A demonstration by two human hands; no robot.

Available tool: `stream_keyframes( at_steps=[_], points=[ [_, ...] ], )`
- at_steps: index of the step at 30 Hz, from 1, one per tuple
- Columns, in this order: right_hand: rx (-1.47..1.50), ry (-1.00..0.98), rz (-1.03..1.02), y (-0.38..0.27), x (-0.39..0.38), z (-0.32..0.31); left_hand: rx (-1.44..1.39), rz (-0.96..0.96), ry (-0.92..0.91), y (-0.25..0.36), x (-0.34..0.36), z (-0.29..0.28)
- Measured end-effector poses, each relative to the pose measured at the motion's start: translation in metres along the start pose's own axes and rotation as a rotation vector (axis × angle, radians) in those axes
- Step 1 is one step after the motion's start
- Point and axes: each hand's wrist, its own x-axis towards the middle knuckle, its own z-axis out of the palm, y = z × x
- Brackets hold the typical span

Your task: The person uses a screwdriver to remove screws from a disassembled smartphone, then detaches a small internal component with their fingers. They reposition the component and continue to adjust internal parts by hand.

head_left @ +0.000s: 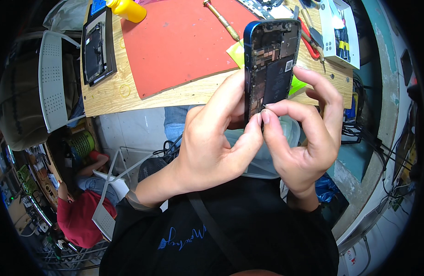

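Observation:
An opened smartphone [275,76] with a blue frame is held up over the near edge of the workbench. Its inside faces me, showing a black battery and copper-coloured parts. My left hand [216,133] grips it from behind and along the left side, its thumb at the bottom edge. At the lower end of the phone, my right hand [308,124] pinches with thumb and index finger, the other fingers bent along the right side. A tiny dark bit shows by those fingertips; what they hold is too small to make out.
On the wooden bench [106,103] lie a red mat [184,46], a yellow bottle [127,10], a brass-coloured screwdriver [222,20] and another phone part [96,50]. Red-handled pliers [309,45] and a white box [343,32] are at right. A co-worker in red [85,218] sits at lower left.

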Motion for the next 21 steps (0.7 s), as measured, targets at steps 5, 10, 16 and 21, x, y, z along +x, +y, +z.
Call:
stream_keyframes(
  at_steps=[5, 10, 16, 21],
  points=[
    [-0.113, 0.014, -0.060, -0.006, 0.005, -0.002, 0.007, -0.018, -0.028, 0.001, 0.000, 0.000],
    [-0.136, -0.004, -0.043, -0.009, 0.009, -0.005, 0.037, -0.019, -0.118, 0.002, 0.001, -0.008],
    [-0.181, -0.035, 0.031, -0.015, 0.010, -0.006, -0.063, -0.024, -0.155, -0.001, 0.002, -0.010],
    [-0.262, -0.009, -0.033, -0.012, 0.010, -0.003, -0.091, -0.002, -0.190, -0.004, 0.001, -0.010]
  ],
)
